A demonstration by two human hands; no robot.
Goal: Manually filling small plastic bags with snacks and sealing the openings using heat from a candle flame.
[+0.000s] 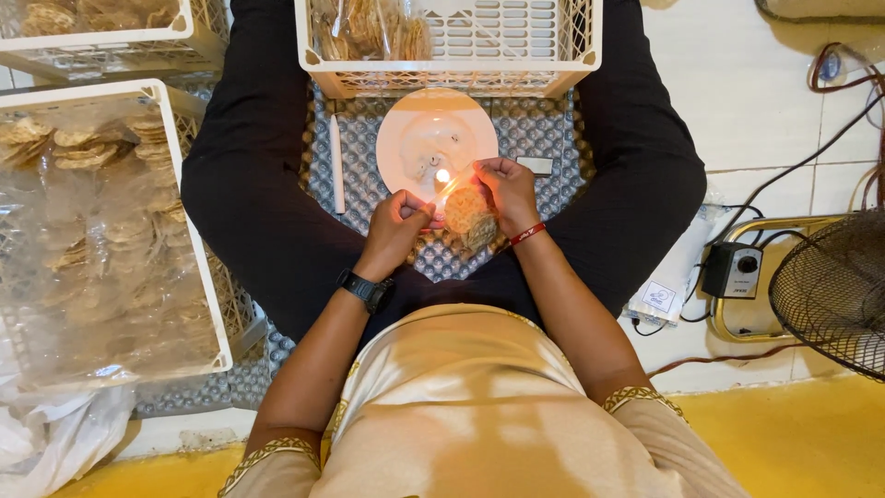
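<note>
My left hand (pixel 399 221) and my right hand (pixel 505 189) together pinch a small clear bag of round crackers (pixel 470 219) and hold its top edge at a candle flame (pixel 443 175). The short candle stands on a white plate (pixel 406 138) smeared with melted wax. The plate rests on a grey bumpy mat (pixel 544 129) between my crossed legs in black trousers. A black watch is on my left wrist, a red band on my right.
A white plastic crate (pixel 553 65) with bagged crackers stands just beyond the plate. Two more crates (pixel 198 240) of crackers sit at left. A spare white candle (pixel 336 166) lies on the mat. At right are a fan (pixel 834 290), a switch box (pixel 735 269) and cables.
</note>
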